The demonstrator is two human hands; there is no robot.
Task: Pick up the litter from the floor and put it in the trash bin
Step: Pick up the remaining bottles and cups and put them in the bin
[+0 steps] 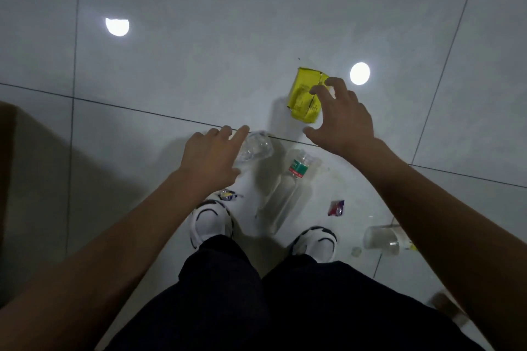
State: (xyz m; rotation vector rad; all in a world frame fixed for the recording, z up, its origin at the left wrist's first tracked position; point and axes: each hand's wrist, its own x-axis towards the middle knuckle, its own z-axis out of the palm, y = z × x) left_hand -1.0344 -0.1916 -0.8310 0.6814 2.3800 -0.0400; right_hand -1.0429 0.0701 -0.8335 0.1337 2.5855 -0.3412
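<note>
Yellow packet (302, 94) lies on the floor (199, 65) under the spread, empty right hand (342, 118). Left hand (209, 158), empty too, is by a clear cup (256, 147). Both could slip from weak grabs.

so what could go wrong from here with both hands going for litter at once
1. The clear bottle lies just ahead of the shoes; a step forward could roll on it.
2. The left hand is by a crumpled clear cup while the right hand hovers over the yellow packet; split attention might fumble one.
3. The tipped cup and small wrapper look easy to overlook.
</note>
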